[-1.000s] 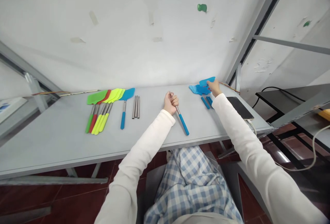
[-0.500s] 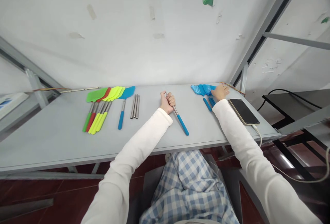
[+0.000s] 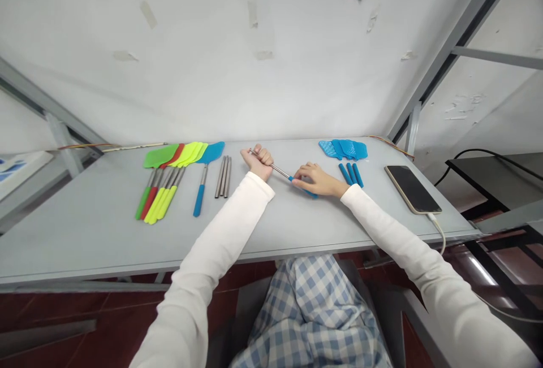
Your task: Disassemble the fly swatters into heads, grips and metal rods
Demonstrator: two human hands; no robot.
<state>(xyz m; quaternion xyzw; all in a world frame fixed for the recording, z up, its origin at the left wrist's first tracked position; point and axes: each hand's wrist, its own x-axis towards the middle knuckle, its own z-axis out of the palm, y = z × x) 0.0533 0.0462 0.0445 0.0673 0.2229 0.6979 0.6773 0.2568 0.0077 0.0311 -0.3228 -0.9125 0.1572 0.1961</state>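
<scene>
My left hand [image 3: 259, 161] is wrapped around the upper end of a metal swatter rod [image 3: 279, 170]. A blue handle grip [image 3: 311, 193] sits on the rod's lower right end. My right hand [image 3: 319, 180] closes over that grip from above, its fingers hiding part of it. Right of that hand lie several loose blue handle grips [image 3: 350, 174], with a fanned stack of blue fly swatter heads [image 3: 344, 149] behind them. Left of my left hand, three bare metal rods [image 3: 223, 177] lie side by side.
Farther left are a whole blue fly swatter [image 3: 200, 193] and a row of green, red and yellow fly swatters [image 3: 160, 187]. A phone [image 3: 413, 189] with a white cable lies at the right of the grey table [image 3: 106, 243]. A white wall [image 3: 190, 85] stands behind.
My right hand has left the blue swatter heads and come leftward onto the grip of the held rod. The rod now lies at a flatter slant, its upper end farther left.
</scene>
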